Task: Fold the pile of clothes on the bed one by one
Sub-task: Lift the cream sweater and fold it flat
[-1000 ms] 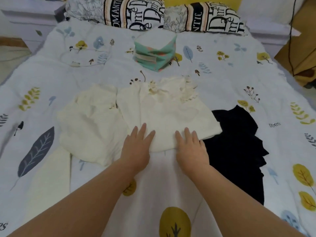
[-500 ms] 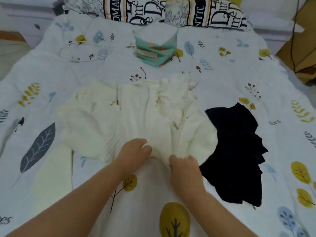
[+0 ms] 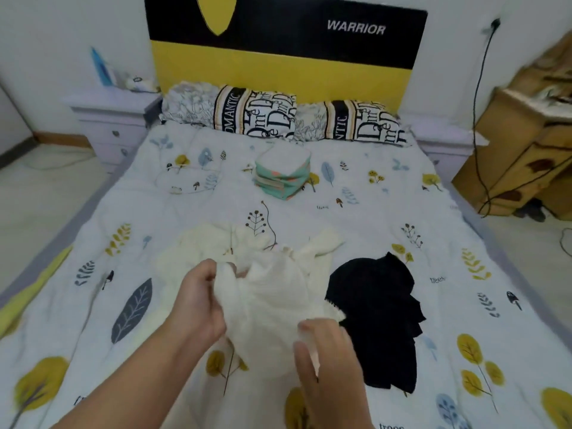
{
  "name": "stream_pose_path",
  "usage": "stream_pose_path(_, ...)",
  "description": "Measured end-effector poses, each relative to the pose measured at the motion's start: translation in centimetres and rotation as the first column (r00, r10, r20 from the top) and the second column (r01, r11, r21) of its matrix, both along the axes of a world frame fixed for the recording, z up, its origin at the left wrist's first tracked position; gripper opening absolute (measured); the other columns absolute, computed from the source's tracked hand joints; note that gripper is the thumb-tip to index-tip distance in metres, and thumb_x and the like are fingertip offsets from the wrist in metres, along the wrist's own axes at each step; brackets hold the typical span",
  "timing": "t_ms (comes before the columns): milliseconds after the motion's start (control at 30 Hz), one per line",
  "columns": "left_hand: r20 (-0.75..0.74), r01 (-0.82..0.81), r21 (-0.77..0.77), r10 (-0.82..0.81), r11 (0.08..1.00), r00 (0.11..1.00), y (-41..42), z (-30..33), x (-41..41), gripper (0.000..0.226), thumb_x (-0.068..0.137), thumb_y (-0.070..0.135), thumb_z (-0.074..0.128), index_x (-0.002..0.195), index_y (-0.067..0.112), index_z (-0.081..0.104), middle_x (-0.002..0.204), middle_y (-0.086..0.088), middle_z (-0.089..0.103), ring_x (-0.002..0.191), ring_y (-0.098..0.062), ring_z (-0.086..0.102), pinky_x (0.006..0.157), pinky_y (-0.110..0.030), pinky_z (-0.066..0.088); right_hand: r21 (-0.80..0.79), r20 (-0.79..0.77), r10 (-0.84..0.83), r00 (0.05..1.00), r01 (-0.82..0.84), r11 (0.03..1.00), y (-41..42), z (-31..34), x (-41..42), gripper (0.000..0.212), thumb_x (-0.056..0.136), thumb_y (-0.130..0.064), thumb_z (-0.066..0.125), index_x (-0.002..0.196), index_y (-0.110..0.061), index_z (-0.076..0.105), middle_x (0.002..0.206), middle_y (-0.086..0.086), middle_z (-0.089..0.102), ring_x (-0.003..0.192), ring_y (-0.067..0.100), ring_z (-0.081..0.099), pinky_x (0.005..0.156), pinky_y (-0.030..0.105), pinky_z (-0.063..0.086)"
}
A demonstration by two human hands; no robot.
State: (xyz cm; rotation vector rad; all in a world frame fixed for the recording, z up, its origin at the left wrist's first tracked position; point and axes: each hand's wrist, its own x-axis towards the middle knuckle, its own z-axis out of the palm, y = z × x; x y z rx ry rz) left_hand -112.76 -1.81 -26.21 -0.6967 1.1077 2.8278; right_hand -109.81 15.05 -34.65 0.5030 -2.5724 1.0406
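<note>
Right now I see both hands gathered into the cream garment (image 3: 272, 301), which lies bunched near the foot of the bed (image 3: 387, 212), partly lifted off the leaf-print quilt (image 3: 356, 230). My left hand (image 3: 198, 301) has its fingers curled round a fold at the garment's upper left edge, gripping it. My right hand (image 3: 325, 351) pinches the lower right edge of the same cloth, though motion blur smears its fingertips, so I cannot make out exactly how they lie. One sleeve or end of the garment trails away toward the middle of the bed, still resting on the quilt.

Just beside the cream garment, on its right and touching its edge, a black garment (image 3: 380, 314) lies crumpled and unfolded. Farther up the bed, well apart from both, sits a neat stack of folded clothes (image 3: 283, 171), white on top with teal and orange showing at the sides. Behind it two lettered pillows (image 3: 278, 114) lean against a black and yellow headboard (image 3: 284, 48). A white nightstand (image 3: 111, 119) stands at the left of the bed.
</note>
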Motion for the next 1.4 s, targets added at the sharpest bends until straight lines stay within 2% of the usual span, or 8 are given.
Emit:
stream_pose_path(267,-0.126,0.234,-0.095,-0.244,0.968,0.961,-0.5,13.7,3.6,0.022,0.056,0.01,0.042,0.035,0.012,0.038,0.038,0.0,0.035,0.03,-0.012,0.037,0.036,-0.012,0.035,-0.305,0.429,0.265,0.863,-0.138,0.942,-0.9,16.8,0.9,0.07,0.083,-0.038,0.066,0.138,-0.05,0.024,0.143,-0.023,0.026,0.128,-0.005,0.029,0.109,0.027,0.029)
stream_pose_path(367,-0.15,0.27,-0.105,-0.284,0.957,0.947,-1.2,17.0,5.1,0.019,0.05,0.008,0.051,0.041,0.013,0.034,0.042,-0.001,0.035,0.035,-0.014,0.037,0.039,-0.015,0.037,-0.265,0.381,0.261,0.887,-0.166,0.95,-1.4,20.9,2.0,0.011,0.084,-0.032,0.064,0.093,-0.028,0.06,0.088,-0.012,0.065,0.082,0.002,0.059,0.078,0.029,0.05)
stream_pose_path(467,-0.116,0.191,-0.287,-0.232,0.939,0.966,-1.8,19.6,6.2,0.044,0.082,0.009,0.038,0.041,0.012,0.054,0.05,-0.005,0.054,0.046,-0.015,0.053,0.047,-0.018,0.045,-0.195,0.302,0.153,0.941,-0.096,0.976,-1.4,24.7,3.1,0.028,0.084,-0.031,0.064,0.069,-0.017,0.045,0.06,-0.007,0.05,0.057,0.008,0.044,0.054,0.023,0.034)
stream_pose_path(567,-0.149,-0.084,-0.833,-0.075,0.546,0.986,-1.8,21.8,8.3,0.025,0.089,0.006,0.042,0.081,0.021,0.061,0.092,0.001,0.059,0.083,-0.014,0.052,0.073,-0.027,0.042,-0.189,0.215,0.066,0.974,-0.025,0.982,-1.6,29.3,4.4,0.035,0.084,-0.031,0.064,0.063,-0.02,0.039,0.058,-0.009,0.043,0.054,0.006,0.038,0.049,0.019,0.027)
stream_pose_path(700,-0.501,-0.495,-0.864,-0.054,0.092,0.864,0.0,23.1,14.1,0.015,0.077,0.034,0.048,0.084,0.023,0.043,0.088,0.007,0.042,0.083,-0.005,0.041,0.07,-0.017,0.034,-0.173,0.175,-0.003,0.985,0.034,0.984,-2.3,35.5,5.7,0.035,0.086,-0.032,0.062,0.063,-0.022,0.038,0.063,-0.006,0.045,0.058,0.007,0.04,0.049,0.024,0.025)
stream_pose_path(867,-0.027,-0.095,-0.962,-0.256,-0.258,0.966,2.9,22.6,17.9,0.032,0.077,0.056,0.048,0.087,0.029,0.034,0.09,0.015,0.038,0.087,-0.009,0.04,0.069,-0.02,0.033,-0.155,0.119,-0.048,0.992,0.066,0.986,-2.5,40.7,7.7,0.032,0.087,-0.033,0.061,0.065,-0.023,0.04,0.065,-0.007,0.046,0.059,0.009,0.043,0.048,0.026,0.025)
stream_pose_path(1100,-0.198,-0.197,-0.98,-0.219,0.029,0.955,0.2,29.9,17.7,0.028,0.096,0.014,0.039,0.068,0.014,0.043,0.063,-0.001,0.044,0.057,-0.015,0.038,0.053,-0.031,0.024,-0.03,0.195,-0.13,0.972,0.139,0.99,0.5,41.9,9.9,0.034,0.08,-0.032,0.068,0.063,-0.012,0.046,0.061,0.002,0.051,0.058,0.021,0.054,0.052,0.035,0.043)
stream_pose_path(1400,-0.351,-0.319,-0.934,-0.246,0.163,0.903,4.1,38.1,17.0,0.027,0.095,0.012,0.034,0.068,0.014,0.037,0.065,0.001,0.035,0.06,-0.016,0.032,0.055,-0.032,0.023,-0.484,0.516,0.142,0.844,0.151,0.862,1.0,37.6,14.1,0.023,0.086,-0.007,0.061,0.067,-0.006,0.049,0.061,0.01,0.055,0.047,0.021,0.059,0.056,0.029,0.055)
